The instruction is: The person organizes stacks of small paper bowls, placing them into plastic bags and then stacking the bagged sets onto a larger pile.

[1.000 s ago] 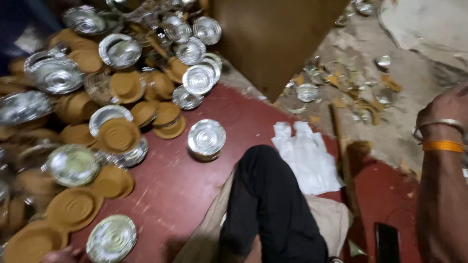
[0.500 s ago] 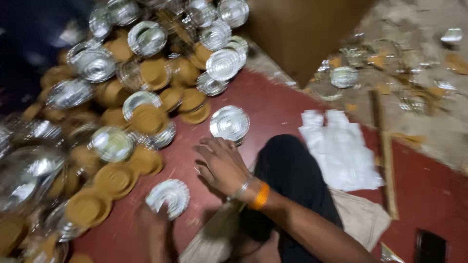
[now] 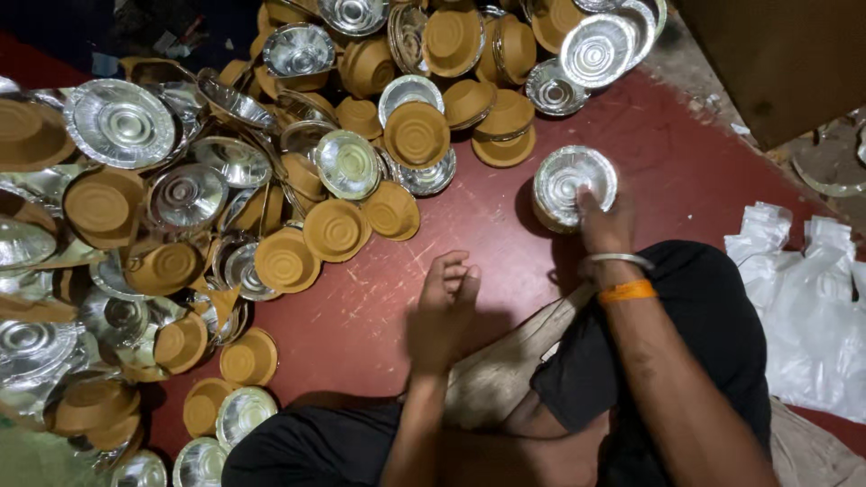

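Note:
I sit on a dark red floor with a big heap of paper bowls before me, silver inside and brown outside. My right hand, with a metal bangle and an orange band at the wrist, rests its fingers on a short stack of silver bowls that stands apart from the heap. My left hand hovers over bare floor with fingers curled and nothing in it; the nearest brown bowl lies upside down a little up and left. My black-clad knees fill the bottom.
White plastic bags lie at the right by my knee. A brown board or box stands at the top right. More bowls lie at the lower left beside my leg.
The view has swung over the bowl heap. My right hand has reached forward onto the separate silver stack; my left hand has come up from the lower left, away from a silver bowl.

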